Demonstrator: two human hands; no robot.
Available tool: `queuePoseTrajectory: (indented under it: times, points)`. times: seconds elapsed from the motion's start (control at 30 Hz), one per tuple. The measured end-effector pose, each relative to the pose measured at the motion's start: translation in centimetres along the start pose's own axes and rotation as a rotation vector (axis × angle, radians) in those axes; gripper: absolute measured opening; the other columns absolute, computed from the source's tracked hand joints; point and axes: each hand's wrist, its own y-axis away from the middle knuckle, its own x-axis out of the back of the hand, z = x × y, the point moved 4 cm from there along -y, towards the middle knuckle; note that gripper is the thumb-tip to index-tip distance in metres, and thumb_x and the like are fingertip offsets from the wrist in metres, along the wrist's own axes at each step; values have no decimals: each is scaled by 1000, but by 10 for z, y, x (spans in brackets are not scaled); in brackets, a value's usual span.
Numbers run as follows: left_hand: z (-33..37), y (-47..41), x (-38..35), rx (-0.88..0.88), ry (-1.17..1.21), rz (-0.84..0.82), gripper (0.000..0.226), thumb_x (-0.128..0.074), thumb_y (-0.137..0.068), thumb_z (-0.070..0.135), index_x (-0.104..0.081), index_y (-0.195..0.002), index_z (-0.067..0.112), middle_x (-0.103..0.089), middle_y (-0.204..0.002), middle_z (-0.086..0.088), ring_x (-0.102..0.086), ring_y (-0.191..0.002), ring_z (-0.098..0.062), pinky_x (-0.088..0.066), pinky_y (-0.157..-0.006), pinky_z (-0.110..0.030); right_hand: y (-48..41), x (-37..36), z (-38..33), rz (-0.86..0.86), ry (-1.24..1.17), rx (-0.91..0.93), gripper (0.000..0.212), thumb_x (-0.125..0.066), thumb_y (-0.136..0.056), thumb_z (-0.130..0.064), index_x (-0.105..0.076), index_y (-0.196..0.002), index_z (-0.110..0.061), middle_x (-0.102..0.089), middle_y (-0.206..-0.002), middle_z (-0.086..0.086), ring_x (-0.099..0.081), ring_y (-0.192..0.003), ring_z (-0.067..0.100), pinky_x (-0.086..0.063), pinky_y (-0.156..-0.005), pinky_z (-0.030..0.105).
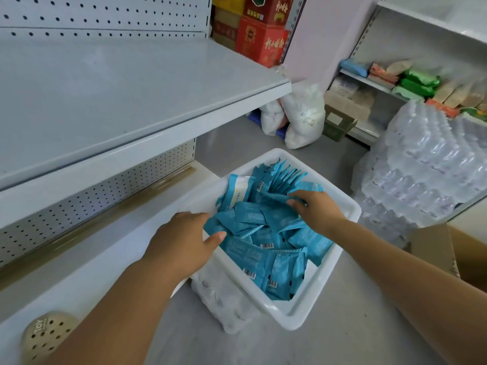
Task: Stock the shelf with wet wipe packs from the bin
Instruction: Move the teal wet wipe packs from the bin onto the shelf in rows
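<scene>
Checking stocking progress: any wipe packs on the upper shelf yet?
No, the visible surface of the upper shelf holds no packs; the blue packs all lie in the white bin.

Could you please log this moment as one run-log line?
left hand: grips packs | right hand: grips packs | packs: in bin | shelf: unstocked

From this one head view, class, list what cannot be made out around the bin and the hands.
Head view only:
Floor of the bin: covered by wet wipe packs.
Print on the packs: too small, blurred.
Fingertips of the right hand: curled into the packs.
The cardboard box: cut off by the right edge.
</scene>
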Motion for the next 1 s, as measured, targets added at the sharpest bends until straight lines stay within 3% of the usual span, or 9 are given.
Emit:
queuePoseTrajectory:
  times: [0.17, 0.23, 0.3, 0.43, 0.6, 0.73, 0.83, 0.9, 1.0]
  points:
    - [13, 2, 6, -27, 262, 47, 54, -53, -95, 55, -52, -140, 24, -58, -137, 5, -56, -120, -13, -44, -90, -25, 15, 27, -17, 206, -413, -77, 35, -47, -105, -39, -69, -95, -13, -69, -83, 1, -61, -67, 20, -45, -52, 15]
    - [22, 3, 9, -45, 416, 72, 47, -56, -95, 52, -57, -133, 25, -60, -126, 13, -56, -101, 1, -39, -76, -13, 24, 26, -32, 112, -749, -138, 33, -48, -105, -38, -71, -98, -15, -75, -92, 6, -72, -79, 25, -61, -66, 26]
    - [26, 3, 8, -26, 573, 63, 48, -58, -93, 53, -56, -133, 26, -58, -124, 18, -52, -103, 4, -35, -74, -10, 33, 22, -47, -28, -1001, -140, 32, -50, -104, -37, -70, -107, -13, -75, -104, 13, -73, -96, 31, -62, -82, 42]
    - [26, 2, 6, 78, 972, 23, 34, -64, -92, 48, -63, -110, 19, -74, -107, 12, -70, -99, -6, -54, -81, -23, 48, 10, -75, -291, -1127, -57, 40, -50, -102, -39, -64, -118, -5, -72, -115, 19, -70, -107, 36, -57, -92, 48]
    - [20, 3, 11, 172, 1282, -11, 19, -63, -97, 25, -69, -106, 10, -78, -97, -8, -76, -87, -24, -62, -78, -38, 56, 5, -92, -409, -1077, 11, 36, -49, -102, -35, -67, -116, -7, -75, -110, 13, -73, -101, 28, -60, -86, 39]
    - [8, 3, 13, 246, 1374, 50, 17, -59, -99, 24, -67, -107, 10, -77, -99, -9, -76, -88, -25, -62, -73, -36, 43, 11, -62, -188, -1002, -87, 39, -44, -104, -38, -68, -113, -10, -77, -103, 5, -73, -100, 22, -60, -89, 36]
    - [0, 1, 14, 278, 1364, 76, 18, -55, -102, 24, -65, -107, 10, -75, -102, -11, -76, -88, -24, -62, -72, -34, 32, 14, -27, -31, -545, -52, 46, -41, -102, -51, -71, -118, -19, -72, -118, -7, -66, -110, 11, -49, -101, 33]
    - [-2, 0, 13, 297, 1360, 76, 21, -53, -103, 24, -64, -112, 8, -74, -104, -12, -75, -88, -25, -62, -73, -35, 31, 8, -13, -69, -234, -8, 48, -47, -96, -56, -67, -128, -25, -64, -132, -7, -58, -121, 14, -39, -102, 27]
    - [-2, 0, 9, 325, 1365, 71, 22, -51, -104, 24, -62, -114, 8, -73, -106, -14, -75, -89, -27, -62, -76, -37, 33, -10, -5, -205, -37, 70, 57, -66, -86, -54, -57, -137, -30, -49, -150, -7, -48, -135, 17, -36, -113, 33]
